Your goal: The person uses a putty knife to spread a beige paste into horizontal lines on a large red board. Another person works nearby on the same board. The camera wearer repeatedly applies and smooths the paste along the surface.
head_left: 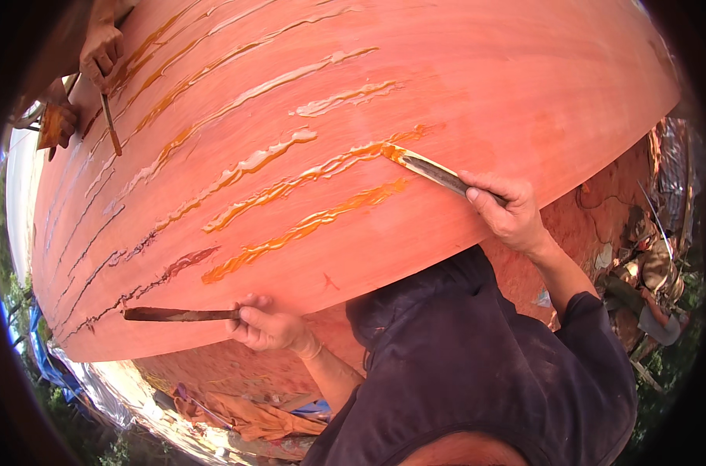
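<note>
A broad, curved, salmon-red surface [485, 85] bulges in front of me, with several thick, wet-looking orange streaks [306, 225] across it. My right hand [512, 210] grips a long, flat stick-like tool [434, 171], pale along one edge. Its orange-coated tip touches the end of one streak. Lower left, my left hand [267, 325] is closed around the end of a flat dark brown strip [178, 314], which points left over the surface's near edge. Thin dark purplish lines [97, 268] run beside the strip's far end.
At the top left, another person's hand [100, 54] holds a thin stick [111, 128] against the surface; their other hand [64, 116] holds a small orange-brown piece. Orange cloth [267, 419] and blue sheeting [50, 365] lie below. Clutter [648, 272] covers reddish ground at right.
</note>
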### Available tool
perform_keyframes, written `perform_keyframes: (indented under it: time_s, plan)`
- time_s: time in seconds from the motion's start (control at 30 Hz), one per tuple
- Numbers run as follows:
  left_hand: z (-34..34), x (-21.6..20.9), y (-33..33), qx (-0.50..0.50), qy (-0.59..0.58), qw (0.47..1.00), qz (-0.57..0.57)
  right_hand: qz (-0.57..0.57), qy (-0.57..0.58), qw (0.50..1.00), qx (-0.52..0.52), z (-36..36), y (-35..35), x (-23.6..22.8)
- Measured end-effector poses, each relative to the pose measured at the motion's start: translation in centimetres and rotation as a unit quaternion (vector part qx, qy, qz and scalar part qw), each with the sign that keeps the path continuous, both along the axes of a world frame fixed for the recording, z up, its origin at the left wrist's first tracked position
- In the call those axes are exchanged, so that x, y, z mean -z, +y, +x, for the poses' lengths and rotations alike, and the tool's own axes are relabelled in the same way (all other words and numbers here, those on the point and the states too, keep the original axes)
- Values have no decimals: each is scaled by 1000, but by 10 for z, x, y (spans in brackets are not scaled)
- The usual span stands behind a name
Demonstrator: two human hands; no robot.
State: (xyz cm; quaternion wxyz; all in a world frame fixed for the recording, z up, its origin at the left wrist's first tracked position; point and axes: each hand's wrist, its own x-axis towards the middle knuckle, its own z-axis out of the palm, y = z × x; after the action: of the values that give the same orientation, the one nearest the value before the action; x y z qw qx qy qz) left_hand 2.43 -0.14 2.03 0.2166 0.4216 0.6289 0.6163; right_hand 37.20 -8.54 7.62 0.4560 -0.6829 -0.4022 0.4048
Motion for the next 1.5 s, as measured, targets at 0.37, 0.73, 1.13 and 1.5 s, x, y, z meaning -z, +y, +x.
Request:
perform_keyframes:
  time_s: [0.37, 0.73, 1.13, 1.5]
  plan:
    - [2, 1, 1, 5, -31, 999, 27, 18, 4, 1000, -26, -38, 28, 3]
    - [1, 1, -2, 23, -48, 998, 23, 11, -19, 996, -90, -75, 58, -4]
    - [2, 1, 0, 16, -28, 999, 36, -15, 38, 991, -129, -120, 85, 1]
    - [5, -1, 1, 2, -7, 1000, 27, -86, 277, 957, -26, -37, 22, -17]
